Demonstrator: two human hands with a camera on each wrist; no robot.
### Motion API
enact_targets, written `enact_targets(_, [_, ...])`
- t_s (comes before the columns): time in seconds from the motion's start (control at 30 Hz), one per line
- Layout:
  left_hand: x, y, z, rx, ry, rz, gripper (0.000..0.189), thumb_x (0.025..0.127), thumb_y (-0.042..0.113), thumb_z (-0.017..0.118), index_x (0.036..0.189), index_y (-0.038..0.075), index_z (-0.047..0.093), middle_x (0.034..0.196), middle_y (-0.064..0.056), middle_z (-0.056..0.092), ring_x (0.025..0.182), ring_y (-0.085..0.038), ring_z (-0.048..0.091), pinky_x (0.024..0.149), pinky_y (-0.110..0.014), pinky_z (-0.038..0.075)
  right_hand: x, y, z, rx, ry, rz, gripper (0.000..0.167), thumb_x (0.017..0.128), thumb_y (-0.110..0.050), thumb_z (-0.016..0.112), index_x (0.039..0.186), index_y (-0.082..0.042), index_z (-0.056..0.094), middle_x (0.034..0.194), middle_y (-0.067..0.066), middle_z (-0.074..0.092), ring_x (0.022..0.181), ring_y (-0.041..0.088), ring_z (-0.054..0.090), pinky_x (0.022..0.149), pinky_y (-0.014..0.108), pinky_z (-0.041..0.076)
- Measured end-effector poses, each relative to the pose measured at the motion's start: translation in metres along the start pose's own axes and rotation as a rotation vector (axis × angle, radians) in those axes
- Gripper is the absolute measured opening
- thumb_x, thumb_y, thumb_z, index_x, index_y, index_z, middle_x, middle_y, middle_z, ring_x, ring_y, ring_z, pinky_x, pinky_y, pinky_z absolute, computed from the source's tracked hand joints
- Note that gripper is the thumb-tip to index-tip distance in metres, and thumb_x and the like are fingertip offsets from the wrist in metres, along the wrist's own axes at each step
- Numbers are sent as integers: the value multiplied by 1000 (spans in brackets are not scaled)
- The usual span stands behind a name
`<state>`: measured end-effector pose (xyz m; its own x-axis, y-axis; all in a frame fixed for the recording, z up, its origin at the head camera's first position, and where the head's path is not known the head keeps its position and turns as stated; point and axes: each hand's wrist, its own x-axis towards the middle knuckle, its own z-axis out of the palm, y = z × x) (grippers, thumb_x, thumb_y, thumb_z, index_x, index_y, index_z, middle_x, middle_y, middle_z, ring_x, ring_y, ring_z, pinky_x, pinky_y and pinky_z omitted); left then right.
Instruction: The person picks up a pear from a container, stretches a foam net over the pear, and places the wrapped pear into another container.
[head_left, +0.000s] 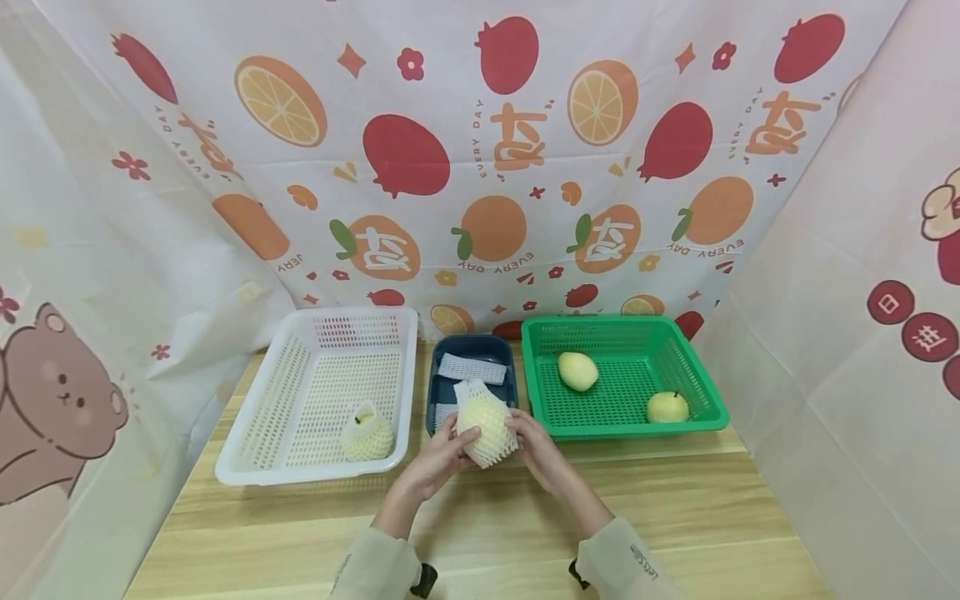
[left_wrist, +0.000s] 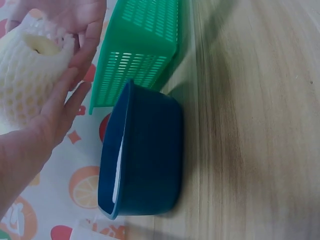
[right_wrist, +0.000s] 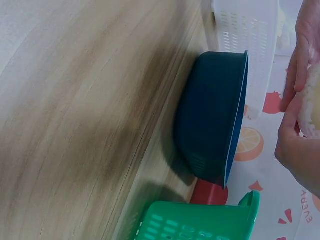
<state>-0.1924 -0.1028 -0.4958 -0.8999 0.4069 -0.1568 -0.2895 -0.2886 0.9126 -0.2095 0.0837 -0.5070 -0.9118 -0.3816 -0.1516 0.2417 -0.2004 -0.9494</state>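
Note:
Both hands hold a pear in a white foam net above the near edge of the small dark blue basin. The left hand grips it from the left, its thumb across the front. On the right side, the fingers of the right hand hold the net and pear. In the left wrist view, bare pear skin shows through the net's open end, near the right hand. Flat foam nets lie in the basin, partly hidden behind the held pear.
A white basket on the left contains one netted pear. On the right, a green basket holds two bare pears, one toward the back and another near the front right. All stand on a wooden table before a fruit-printed curtain.

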Motion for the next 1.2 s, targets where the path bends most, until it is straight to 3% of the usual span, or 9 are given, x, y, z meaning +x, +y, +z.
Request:
enact_targets(0.2, [5,0,2,138,78,1,61,93,20,54,135,-6,19,117,-24,48,93,-21,57,82,-40,47,1,6,-4,-58,35,-16,39,95,-19,41,126,5,43,99,1,57,92,13,53,85,35,38])
enact_targets(0.33, [8,1,2,248,113,4,63,92,27,56,135,-7,25,114,-22,51,93,-21,56,81,-39,47,0,9,-3,-70,32,-16,48,95,-24,45,131,6,38,111,8,54,100,17,51,90,39,36])
enact_targets(0.5, [10,2,3,317,125,-12,67,91,33,57,138,-4,26,125,-22,45,103,-24,50,85,-37,44,-1,11,-1,-76,48,-15,62,91,-30,54,135,5,27,123,17,45,99,19,52,81,34,44])
enact_targets(0.6, [10,2,3,339,107,-15,69,92,36,55,139,-4,24,129,-23,41,105,-25,48,86,-38,42,-1,11,0,-80,74,-19,64,89,-30,57,134,4,27,122,18,48,95,19,54,76,30,45])
enact_targets(0.77, [8,1,-1,233,18,-28,63,96,29,47,141,-2,15,130,-25,34,101,-24,49,82,-42,44,-1,8,0,-38,92,-15,54,90,-28,54,130,4,35,106,10,55,91,17,55,75,31,45])
enact_targets(0.97, [2,0,-10,36,-29,-24,58,95,17,46,136,-2,9,127,-25,27,100,-20,49,81,-38,45,-2,6,2,23,12,-12,44,92,-22,50,125,3,39,103,6,55,92,17,54,74,33,45])
enact_targets(1.2, [-3,-2,-17,-24,-77,-22,62,96,19,44,136,2,1,127,-24,34,104,-21,50,88,-41,41,-1,7,7,65,-3,-15,33,92,-21,49,117,-1,41,98,7,56,87,16,56,66,29,44])
